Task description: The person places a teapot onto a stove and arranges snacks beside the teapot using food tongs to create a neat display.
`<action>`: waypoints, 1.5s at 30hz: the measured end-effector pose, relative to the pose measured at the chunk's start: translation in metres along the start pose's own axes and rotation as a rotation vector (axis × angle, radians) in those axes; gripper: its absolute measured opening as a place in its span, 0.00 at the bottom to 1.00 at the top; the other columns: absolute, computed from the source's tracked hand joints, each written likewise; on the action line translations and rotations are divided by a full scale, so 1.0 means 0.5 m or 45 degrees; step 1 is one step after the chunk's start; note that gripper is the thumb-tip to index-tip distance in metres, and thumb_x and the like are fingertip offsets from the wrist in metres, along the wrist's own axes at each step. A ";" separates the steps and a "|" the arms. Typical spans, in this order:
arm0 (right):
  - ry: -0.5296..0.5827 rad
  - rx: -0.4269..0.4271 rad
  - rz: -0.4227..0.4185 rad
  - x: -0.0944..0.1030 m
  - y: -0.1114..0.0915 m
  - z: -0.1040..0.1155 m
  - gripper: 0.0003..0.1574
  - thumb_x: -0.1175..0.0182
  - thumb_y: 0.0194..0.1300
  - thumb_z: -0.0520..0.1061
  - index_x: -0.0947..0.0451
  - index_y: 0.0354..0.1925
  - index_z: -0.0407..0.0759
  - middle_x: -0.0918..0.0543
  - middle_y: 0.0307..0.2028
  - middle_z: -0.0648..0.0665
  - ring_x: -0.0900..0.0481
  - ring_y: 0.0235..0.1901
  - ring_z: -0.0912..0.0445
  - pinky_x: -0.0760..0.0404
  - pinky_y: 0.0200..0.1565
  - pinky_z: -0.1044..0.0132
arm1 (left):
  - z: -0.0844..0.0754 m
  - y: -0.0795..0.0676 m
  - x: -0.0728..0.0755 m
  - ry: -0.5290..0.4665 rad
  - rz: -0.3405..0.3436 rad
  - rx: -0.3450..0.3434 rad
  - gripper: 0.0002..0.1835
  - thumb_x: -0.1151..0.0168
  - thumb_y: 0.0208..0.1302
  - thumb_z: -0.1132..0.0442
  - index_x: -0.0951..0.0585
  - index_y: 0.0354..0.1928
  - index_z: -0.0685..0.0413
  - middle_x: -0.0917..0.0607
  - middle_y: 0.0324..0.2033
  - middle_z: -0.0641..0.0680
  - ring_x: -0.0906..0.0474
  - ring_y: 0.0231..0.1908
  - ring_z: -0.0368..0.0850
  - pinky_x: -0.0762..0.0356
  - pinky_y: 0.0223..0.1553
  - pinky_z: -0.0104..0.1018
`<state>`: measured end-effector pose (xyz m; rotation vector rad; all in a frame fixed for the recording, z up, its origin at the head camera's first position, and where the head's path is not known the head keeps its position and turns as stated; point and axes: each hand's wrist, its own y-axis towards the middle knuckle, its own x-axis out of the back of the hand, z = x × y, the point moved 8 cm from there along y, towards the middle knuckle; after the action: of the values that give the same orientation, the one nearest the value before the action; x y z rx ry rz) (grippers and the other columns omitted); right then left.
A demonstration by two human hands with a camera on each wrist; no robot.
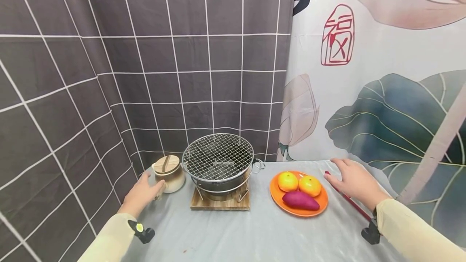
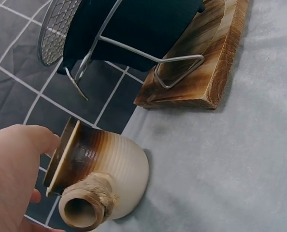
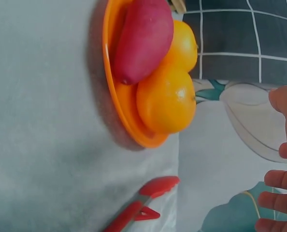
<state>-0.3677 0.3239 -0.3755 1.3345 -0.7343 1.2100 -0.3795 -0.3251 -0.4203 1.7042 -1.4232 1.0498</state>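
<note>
My left hand (image 1: 142, 194) is at the left side of a small cream-and-brown ceramic pot (image 1: 175, 181). Its thumb reaches the lid's edge in the left wrist view; contact is unclear. The pot has a wooden lid (image 1: 164, 165) and a hollow, twine-wrapped side handle (image 2: 93, 191). Over on the right, my right hand (image 1: 357, 183) hovers with spread fingers above red-tipped tongs (image 3: 158, 186) lying on the table. Beside it an orange plate (image 1: 274, 199) carries two mandarins (image 1: 310, 185) and a purple sweet potato (image 1: 300, 201).
A round grill stove with a wire mesh top (image 1: 218, 157) stands between the pot and plate, on a square wooden board (image 1: 220, 204). Grey cloth covers the table (image 1: 233, 233). A dark checked curtain (image 1: 189, 51) and a lotus-print cloth (image 1: 382, 51) hang close behind.
</note>
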 end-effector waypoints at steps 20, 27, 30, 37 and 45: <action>0.154 -0.050 0.041 -0.098 -0.018 0.060 0.44 0.34 0.65 0.63 0.29 0.65 0.33 0.24 0.59 0.26 0.27 0.58 0.29 0.22 0.53 0.28 | 0.015 0.016 -0.045 -0.108 0.024 0.036 0.48 0.53 0.71 0.35 0.46 0.71 0.74 0.33 0.63 0.82 0.30 0.59 0.81 0.24 0.55 0.69; 0.241 -0.082 0.046 -0.122 -0.020 0.082 0.43 0.36 0.66 0.64 0.28 0.64 0.36 0.22 0.58 0.30 0.24 0.56 0.32 0.21 0.51 0.28 | 0.030 0.020 -0.072 -0.465 0.112 0.110 0.48 0.50 0.72 0.37 0.48 0.71 0.75 0.29 0.55 0.82 0.21 0.47 0.73 0.14 0.42 0.58; 0.269 -0.106 0.045 -0.128 -0.019 0.090 0.43 0.36 0.66 0.64 0.29 0.65 0.36 0.23 0.59 0.30 0.24 0.56 0.34 0.21 0.53 0.28 | 0.038 0.020 -0.088 -0.715 0.177 0.174 0.47 0.49 0.72 0.39 0.49 0.71 0.75 0.28 0.52 0.79 0.18 0.41 0.66 0.13 0.38 0.54; 0.296 -0.105 0.018 -0.135 -0.020 0.112 0.43 0.35 0.65 0.63 0.28 0.65 0.37 0.22 0.58 0.31 0.23 0.56 0.35 0.21 0.55 0.31 | 0.034 0.021 -0.108 -1.016 0.260 0.200 0.46 0.54 0.76 0.39 0.50 0.71 0.78 0.31 0.57 0.83 0.16 0.42 0.63 0.12 0.41 0.54; 0.323 -0.085 -0.024 -0.142 -0.017 0.133 0.39 0.35 0.66 0.61 0.27 0.65 0.39 0.21 0.57 0.34 0.23 0.55 0.37 0.21 0.56 0.32 | 0.036 0.030 -0.125 -1.336 0.400 0.240 0.47 0.61 0.78 0.38 0.57 0.76 0.74 0.28 0.55 0.82 0.17 0.44 0.59 0.13 0.50 0.53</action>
<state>-0.3642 0.2454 -0.4338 1.1056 -0.5746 1.2997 -0.3964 -0.3159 -0.4844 2.3740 -2.3338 0.3892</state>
